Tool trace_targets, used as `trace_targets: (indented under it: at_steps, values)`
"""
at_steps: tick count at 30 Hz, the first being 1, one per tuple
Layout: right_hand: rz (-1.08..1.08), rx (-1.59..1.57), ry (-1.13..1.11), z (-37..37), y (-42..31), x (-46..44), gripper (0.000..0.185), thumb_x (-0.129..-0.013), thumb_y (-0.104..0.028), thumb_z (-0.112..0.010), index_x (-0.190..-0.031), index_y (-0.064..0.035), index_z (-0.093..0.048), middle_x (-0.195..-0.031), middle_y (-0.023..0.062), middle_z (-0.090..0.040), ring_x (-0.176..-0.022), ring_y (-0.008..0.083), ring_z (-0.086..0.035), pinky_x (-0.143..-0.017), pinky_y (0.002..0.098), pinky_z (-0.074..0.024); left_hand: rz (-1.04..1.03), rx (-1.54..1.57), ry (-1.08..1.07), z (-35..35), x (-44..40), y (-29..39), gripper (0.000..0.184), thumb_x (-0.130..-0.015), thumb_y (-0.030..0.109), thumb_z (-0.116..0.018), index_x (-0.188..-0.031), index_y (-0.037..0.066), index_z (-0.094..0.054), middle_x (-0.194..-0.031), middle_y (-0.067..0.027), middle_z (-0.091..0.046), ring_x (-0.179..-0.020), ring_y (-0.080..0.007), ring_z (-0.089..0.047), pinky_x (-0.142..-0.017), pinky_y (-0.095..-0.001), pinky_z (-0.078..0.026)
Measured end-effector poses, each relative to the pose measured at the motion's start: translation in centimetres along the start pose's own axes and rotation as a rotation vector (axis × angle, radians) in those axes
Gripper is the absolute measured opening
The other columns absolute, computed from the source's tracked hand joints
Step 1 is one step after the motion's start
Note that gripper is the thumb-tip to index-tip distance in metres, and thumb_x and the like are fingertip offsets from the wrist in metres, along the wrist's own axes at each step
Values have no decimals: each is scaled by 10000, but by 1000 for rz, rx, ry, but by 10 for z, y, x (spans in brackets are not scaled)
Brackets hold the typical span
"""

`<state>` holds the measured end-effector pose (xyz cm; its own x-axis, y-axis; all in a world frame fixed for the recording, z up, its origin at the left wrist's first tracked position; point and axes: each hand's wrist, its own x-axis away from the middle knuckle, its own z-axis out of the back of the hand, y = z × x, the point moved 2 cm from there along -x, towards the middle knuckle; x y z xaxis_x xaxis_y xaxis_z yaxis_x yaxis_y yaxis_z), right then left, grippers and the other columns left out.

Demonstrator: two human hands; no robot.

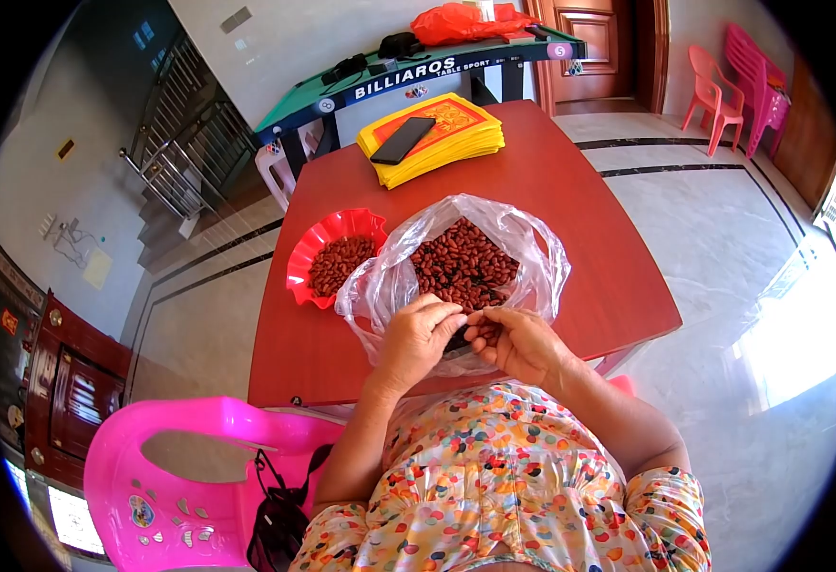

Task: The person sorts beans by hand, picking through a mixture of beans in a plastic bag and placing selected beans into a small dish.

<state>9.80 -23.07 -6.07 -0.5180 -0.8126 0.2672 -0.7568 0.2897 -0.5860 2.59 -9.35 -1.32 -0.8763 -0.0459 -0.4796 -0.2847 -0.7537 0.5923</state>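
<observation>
Dark red beans or nuts point(464, 259) fill an open clear plastic bag point(547, 250) on the red table point(599, 276). Both hands meet at the bag's near edge. My left hand point(420, 336) has thumb and forefinger pinched together; what sits between them is too small to name. My right hand point(516, 341) is curled with several of the red beans in its fingers, its fingertips close to those of my left hand. To the left of the bag stands a red scalloped bowl point(305, 250) holding more of the red beans.
A black phone point(403, 140) lies on a stack of yellow and red packets point(446, 143) at the table's far side. Behind is a billiards table point(408, 78). A pink chair point(165, 419) with a black bag point(279, 520) stands at the near left.
</observation>
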Motion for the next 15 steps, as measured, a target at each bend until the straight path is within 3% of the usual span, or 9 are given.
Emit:
trace_targets:
  at_steps: [4,5,8,15]
  values:
    - [16,29,41,1,-4,0,252,-948,-164,-381,-917,21,-551,-774,93,-580,-625,153,-542,-526,225,-454,72,-151,-38,9,2,-13,139,-780,30,-618,-898,-44,-628,-782,-149,-598,-702,-261,-595,-626,-314,-463]
    - [17,28,40,1,-4,0,252,-948,-164,-381,-917,21,-551,-774,93,-580,-625,153,-542,-526,225,-454,166,-178,-141,11,3,-15,140,-777,56,-596,-887,-25,-627,-849,-165,-595,-800,-334,-584,-714,-387,-458]
    - [30,23,58,3,-5,-1,240,-944,-155,-389,-908,22,-547,-764,94,-578,-622,150,-531,-519,228,-448,177,-271,-243,8,6,-19,148,-761,53,-603,-886,-24,-624,-851,-169,-588,-817,-339,-581,-726,-406,-456]
    - [25,2,74,7,-4,-5,218,-935,-139,-405,-907,24,-547,-761,100,-577,-621,155,-527,-511,232,-444,149,-303,-237,1,7,-24,200,-736,33,-611,-925,-33,-618,-854,-188,-594,-818,-348,-583,-731,-395,-453]
